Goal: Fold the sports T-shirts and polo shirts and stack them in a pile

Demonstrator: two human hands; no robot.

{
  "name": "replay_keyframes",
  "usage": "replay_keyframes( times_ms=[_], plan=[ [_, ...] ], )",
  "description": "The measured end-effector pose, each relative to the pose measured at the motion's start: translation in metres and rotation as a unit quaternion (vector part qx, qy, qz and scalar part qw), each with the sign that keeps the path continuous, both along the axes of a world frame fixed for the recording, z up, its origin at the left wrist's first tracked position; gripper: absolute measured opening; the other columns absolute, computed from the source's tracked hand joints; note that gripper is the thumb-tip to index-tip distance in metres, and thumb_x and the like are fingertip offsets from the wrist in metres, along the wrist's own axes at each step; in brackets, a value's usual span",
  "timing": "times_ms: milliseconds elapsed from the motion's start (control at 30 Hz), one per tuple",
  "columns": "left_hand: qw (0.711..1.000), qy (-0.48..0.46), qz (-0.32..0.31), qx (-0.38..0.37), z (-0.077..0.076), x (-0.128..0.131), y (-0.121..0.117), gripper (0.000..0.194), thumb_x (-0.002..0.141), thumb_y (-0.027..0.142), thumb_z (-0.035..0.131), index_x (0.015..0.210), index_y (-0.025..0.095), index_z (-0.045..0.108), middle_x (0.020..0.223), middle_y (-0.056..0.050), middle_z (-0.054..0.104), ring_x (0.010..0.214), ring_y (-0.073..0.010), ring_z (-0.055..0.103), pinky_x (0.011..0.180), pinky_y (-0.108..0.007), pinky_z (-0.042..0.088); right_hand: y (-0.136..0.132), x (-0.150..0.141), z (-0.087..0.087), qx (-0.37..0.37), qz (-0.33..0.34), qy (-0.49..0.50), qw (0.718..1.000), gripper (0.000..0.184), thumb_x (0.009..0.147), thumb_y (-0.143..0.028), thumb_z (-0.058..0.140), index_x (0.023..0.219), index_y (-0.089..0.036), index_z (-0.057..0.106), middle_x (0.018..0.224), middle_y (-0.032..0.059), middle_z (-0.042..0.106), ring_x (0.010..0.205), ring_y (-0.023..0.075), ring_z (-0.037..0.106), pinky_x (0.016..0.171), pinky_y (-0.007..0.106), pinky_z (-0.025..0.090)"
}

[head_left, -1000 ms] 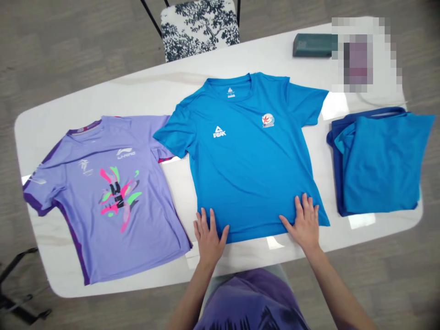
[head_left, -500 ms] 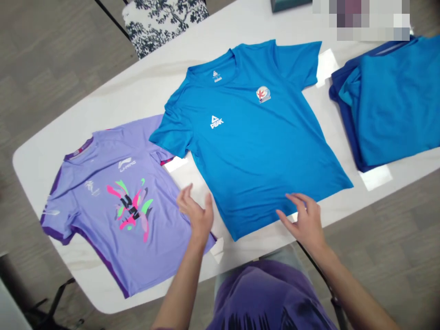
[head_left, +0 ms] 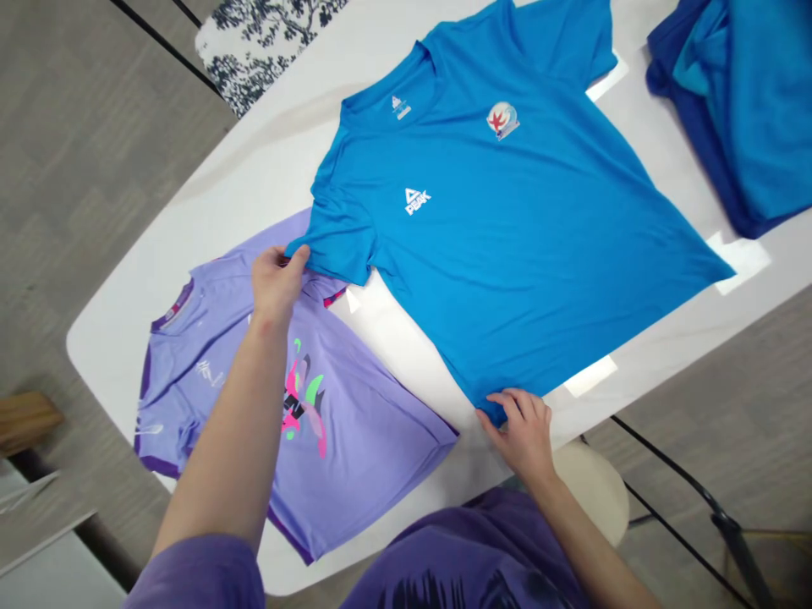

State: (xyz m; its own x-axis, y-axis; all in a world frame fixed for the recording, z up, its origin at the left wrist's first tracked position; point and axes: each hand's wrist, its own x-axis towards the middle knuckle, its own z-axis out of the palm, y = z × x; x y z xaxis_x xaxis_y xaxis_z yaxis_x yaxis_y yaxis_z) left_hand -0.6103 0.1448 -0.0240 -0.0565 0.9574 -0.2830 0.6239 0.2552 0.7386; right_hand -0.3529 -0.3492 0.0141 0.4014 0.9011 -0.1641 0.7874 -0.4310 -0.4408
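A blue T-shirt [head_left: 507, 237] lies spread front side up, with a white PEAK logo and a round badge on its chest. My left hand [head_left: 279, 283] pinches the cuff of its left-lying sleeve between thumb and fingers. At the near corner of the hem, my right hand [head_left: 520, 427] has thumb and fingertips closed on the fabric. Under that sleeve and to the left lies a purple T-shirt [head_left: 361, 440] with a bright pink, green and black print. My left forearm covers part of the purple shirt and its print.
The white table [head_left: 254, 161] has a rounded left end. More blue garments [head_left: 761, 110] are heaped at the right. Beyond the far edge is a chair with a tree-patterned cover [head_left: 260, 42]. A pale stool seat [head_left: 593, 491] stands near my right forearm.
My left hand has gone up and left to the blue sleeve and closed on it. My right hand has moved to the hem corner and closed there. The camera view has shifted.
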Motion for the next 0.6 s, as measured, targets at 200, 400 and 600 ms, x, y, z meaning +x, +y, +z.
replay_keyframes(
  times_ms=[200,400,600],
  plan=[
    [0.994,-0.065,-0.031,-0.087,0.003,0.017,-0.013,0.051,0.075,0.060,0.089,0.095,0.017,0.068,0.077,-0.002,0.067,0.069,-0.0144,0.062,0.055,-0.021,0.049,-0.004,-0.003,0.004,0.001,-0.008,-0.016,1.000,0.021,0.100,-0.045,0.077,0.115,-0.031,0.076,0.120,0.0096,0.074,0.110,0.0338,0.061,0.093,0.050,0.045],
    [0.995,-0.097,0.034,0.006,0.003,0.025,-0.014,0.046,0.084,0.052,0.082,0.110,0.022,0.060,0.084,0.002,0.067,0.069,-0.0139,0.064,0.059,-0.024,0.056,-0.016,0.006,0.005,0.052,0.028,0.061,0.996,0.014,0.103,-0.023,0.069,0.115,-0.028,0.072,0.117,0.0056,0.079,0.106,0.0270,0.071,0.091,0.045,0.050],
    [0.990,-0.099,0.096,-0.001,0.014,0.039,-0.021,0.025,0.103,0.032,0.062,0.118,0.024,0.045,0.075,0.010,0.056,0.061,-0.0101,0.055,0.064,-0.027,0.060,-0.023,0.025,0.007,0.108,0.051,0.122,0.985,0.026,0.104,-0.013,0.066,0.125,-0.027,0.068,0.113,0.0051,0.082,0.099,0.0241,0.077,0.090,0.044,0.058]
  ],
)
